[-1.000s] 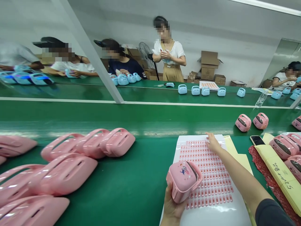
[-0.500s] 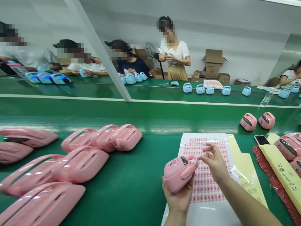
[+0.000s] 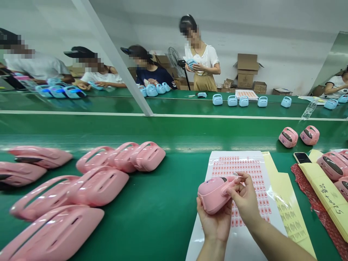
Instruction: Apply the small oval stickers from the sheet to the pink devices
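Observation:
My left hand (image 3: 216, 221) holds a pink rounded case with a handle (image 3: 213, 194) from below, above a white sheet (image 3: 236, 241) with rows of small red-and-pink oval stickers. The fingers of my right hand (image 3: 243, 195) are closed at the handle side of the case. A small pale piece (image 3: 235, 174) shows by the right fingertips, and I cannot make out whether it is pinched. The case is tilted, its dark window mostly turned away.
Several pink cases (image 3: 100, 185) lie on the green table at left. Yellow sheets (image 3: 289, 206), a phone (image 3: 301, 157), red bubble wrap (image 3: 312, 203) and more pink cases (image 3: 288, 137) are at right. Across a white-edged strip, people handle blue cases (image 3: 217, 99).
The case in my left hand has moved slightly right and turned. My right hand has come down onto its handle side, fingers drawn together. Across the table, a standing person has raised a blue case.

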`<state>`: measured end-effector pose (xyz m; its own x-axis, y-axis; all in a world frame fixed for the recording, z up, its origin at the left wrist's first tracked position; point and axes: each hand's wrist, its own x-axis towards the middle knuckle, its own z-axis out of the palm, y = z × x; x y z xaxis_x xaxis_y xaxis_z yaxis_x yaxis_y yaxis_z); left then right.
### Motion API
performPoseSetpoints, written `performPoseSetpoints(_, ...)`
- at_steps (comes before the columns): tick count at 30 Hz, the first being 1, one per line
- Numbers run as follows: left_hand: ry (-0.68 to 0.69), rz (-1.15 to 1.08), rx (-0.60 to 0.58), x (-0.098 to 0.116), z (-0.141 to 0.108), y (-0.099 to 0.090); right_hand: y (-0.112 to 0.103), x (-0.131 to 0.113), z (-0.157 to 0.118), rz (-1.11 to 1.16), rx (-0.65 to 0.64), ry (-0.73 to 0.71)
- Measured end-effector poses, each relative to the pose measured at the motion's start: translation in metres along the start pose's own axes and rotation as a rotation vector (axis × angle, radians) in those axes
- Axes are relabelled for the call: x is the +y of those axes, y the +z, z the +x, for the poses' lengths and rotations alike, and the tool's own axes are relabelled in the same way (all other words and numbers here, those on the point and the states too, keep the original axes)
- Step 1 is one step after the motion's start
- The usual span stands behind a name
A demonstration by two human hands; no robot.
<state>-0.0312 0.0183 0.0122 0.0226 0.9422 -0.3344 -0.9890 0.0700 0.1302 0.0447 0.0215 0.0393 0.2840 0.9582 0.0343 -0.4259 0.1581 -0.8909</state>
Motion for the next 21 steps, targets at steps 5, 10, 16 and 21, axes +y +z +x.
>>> performPoseSetpoints(5,-0.007,-0.007,-0.002,-0.003,-0.002,0.002,0.003,0.004,-0.004,-0.026,0.081,-0.087)
performPoseSetpoints(10,-0.023,-0.007,-0.057,-0.003,0.000,-0.006,0.005,0.007,-0.006,-0.043,0.104,-0.155)
performPoseSetpoints(16,-0.082,-0.027,-0.111,0.002,0.004,-0.020,0.004,0.011,-0.006,-0.106,0.072,-0.198)
performPoseSetpoints(21,-0.091,-0.011,-0.105,0.004,0.006,-0.026,-0.003,0.011,-0.006,-0.267,-0.003,-0.222)
